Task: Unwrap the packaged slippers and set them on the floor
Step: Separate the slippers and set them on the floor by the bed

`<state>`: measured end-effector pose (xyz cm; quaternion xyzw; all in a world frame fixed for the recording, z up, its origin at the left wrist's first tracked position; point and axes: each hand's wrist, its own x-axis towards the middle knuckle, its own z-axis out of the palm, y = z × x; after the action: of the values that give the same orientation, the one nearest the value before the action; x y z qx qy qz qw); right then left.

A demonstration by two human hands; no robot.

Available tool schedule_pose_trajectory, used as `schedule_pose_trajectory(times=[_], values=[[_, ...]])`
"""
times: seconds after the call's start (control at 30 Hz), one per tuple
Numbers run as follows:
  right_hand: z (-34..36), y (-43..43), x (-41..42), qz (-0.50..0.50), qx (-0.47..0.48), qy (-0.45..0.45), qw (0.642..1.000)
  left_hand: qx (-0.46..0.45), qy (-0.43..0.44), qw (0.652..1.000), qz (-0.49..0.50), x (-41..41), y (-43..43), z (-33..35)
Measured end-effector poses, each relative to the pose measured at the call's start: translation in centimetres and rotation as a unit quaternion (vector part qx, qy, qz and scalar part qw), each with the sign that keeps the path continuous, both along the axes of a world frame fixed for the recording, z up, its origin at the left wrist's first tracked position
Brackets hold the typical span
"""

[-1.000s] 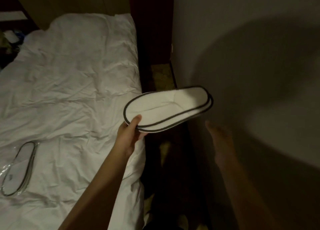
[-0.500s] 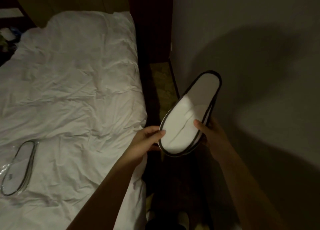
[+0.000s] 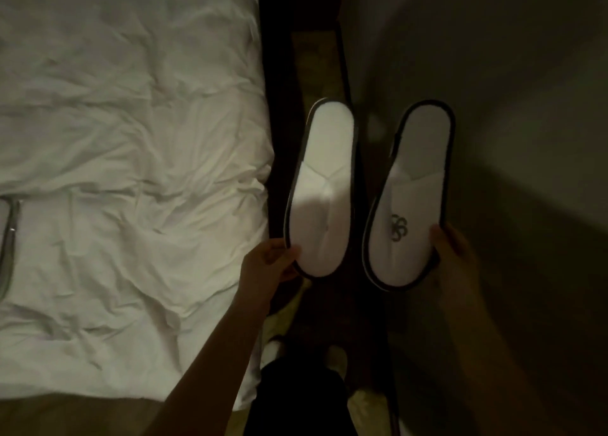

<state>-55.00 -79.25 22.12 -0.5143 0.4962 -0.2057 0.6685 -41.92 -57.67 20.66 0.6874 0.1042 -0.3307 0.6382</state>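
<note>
Two white slippers with dark trim hang side by side over the narrow dark gap between bed and wall. My left hand (image 3: 268, 259) pinches the toe end of the plain left slipper (image 3: 324, 185). My right hand (image 3: 452, 254) grips the toe end of the right slipper (image 3: 411, 202), which shows a dark logo on its upper. Both slippers point away from me, heels far. At the left frame edge another packaged slipper (image 3: 8, 241) in clear wrap lies on the bed.
A bed with a crumpled white duvet (image 3: 131, 172) fills the left. A plain wall (image 3: 493, 106) stands on the right. Dark floor (image 3: 316, 67) runs between them. My feet in white footwear (image 3: 335, 360) show below.
The stacked pair was held first in my left hand, then in both. It has been split, one slipper in each hand, and the camera has tilted downwards.
</note>
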Motion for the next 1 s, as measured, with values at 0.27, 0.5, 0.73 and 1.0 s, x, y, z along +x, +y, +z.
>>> schedule_pose_trajectory(times=[0.27,0.5,0.73,1.0], values=[[-18.1,-1.0,1.5,0.034,0.023,0.099,0.994,0.065,0.086,0.994,0.025,-0.6,-1.6,-17.5],[-39.9,0.5,-0.9,0.014,0.099,0.176,0.979,0.096,0.167,0.981,0.016,-3.2,-0.4,-39.0],[-58.7,2.8,-2.1,0.05,0.08,0.241,0.966,0.13,0.217,0.964,0.079,-6.9,1.3,-58.2],[-71.8,4.4,-0.8,0.111,0.084,0.263,0.955,0.137,0.256,0.956,0.039,-6.3,3.1,-70.6]])
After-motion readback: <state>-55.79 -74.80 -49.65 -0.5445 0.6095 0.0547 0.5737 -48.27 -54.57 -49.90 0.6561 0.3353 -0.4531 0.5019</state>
